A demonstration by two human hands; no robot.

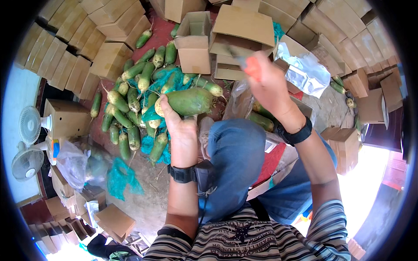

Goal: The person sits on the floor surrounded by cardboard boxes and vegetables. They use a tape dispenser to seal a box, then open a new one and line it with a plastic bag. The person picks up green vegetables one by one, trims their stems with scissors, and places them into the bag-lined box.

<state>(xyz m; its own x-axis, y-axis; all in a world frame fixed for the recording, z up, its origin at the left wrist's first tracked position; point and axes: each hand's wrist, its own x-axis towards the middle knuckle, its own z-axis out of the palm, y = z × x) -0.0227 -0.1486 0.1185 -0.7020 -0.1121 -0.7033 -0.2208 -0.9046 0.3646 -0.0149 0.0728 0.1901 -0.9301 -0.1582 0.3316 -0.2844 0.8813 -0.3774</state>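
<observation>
My left hand (pixel 179 127) grips a large green radish (pixel 192 100) near its pale end and holds it level in front of me. Raised to the right, my right hand (pixel 272 88) is closed around the orange handle (pixel 253 68) of what looks like a knife. Its dark blade (pixel 233 52) is blurred and points up and left, apart from the radish. Behind and left of my left hand lies a heap of green radishes (pixel 133 98) with teal mesh netting (pixel 171 78) among them. Below my right hand, more radishes (pixel 261 121) lie in a partly hidden carton.
An open cardboard box (pixel 194 45) and a larger carton (pixel 243 26) stand beyond the heap. Clear plastic sheeting (pixel 307 71) lies at right. Stacked cartons (pixel 55 58) line the sides. Two fans (pixel 30 125) stand at left. Loose teal netting (pixel 123 179) is on the floor.
</observation>
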